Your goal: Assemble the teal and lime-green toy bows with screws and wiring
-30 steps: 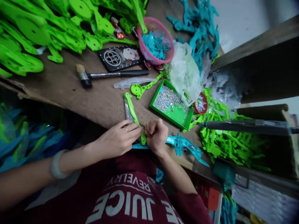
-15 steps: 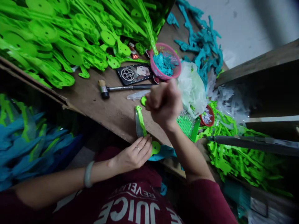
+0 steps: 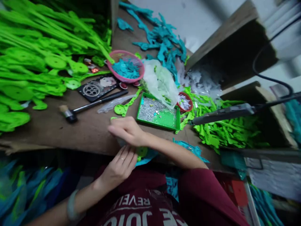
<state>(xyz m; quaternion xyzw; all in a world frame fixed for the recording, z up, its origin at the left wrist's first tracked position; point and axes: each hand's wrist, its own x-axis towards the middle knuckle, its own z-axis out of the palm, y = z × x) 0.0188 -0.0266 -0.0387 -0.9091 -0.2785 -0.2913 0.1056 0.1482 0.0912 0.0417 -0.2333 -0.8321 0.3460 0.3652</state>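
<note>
My left hand [image 3: 121, 164] lies with its fingers together over a lime-green plastic part [image 3: 142, 152] at the table's near edge, holding it. That part sits on a long blue plastic part [image 3: 148, 157], whose patterned right end [image 3: 191, 149] shows beyond my right forearm. My right hand [image 3: 128, 130] is closed in a fist over the far end of the green part, just beyond my left fingers. The fist hides most of that end and the clear piece along it. Nothing shows inside the fist.
A mallet [image 3: 94, 105], a phone [image 3: 98, 88], a clear piece [image 3: 115, 103] and a pink basket [image 3: 127, 78] lie ahead. A green tray [image 3: 156, 124] of small metal bits and a plastic bag [image 3: 161, 83] stand right, near an electric screwdriver [image 3: 223, 113]. Green parts [image 3: 28, 62] heap left.
My right fist rose off the parts, then came down and left onto the green part's far end. My left hand stays on the green part. The camera view has shifted.
</note>
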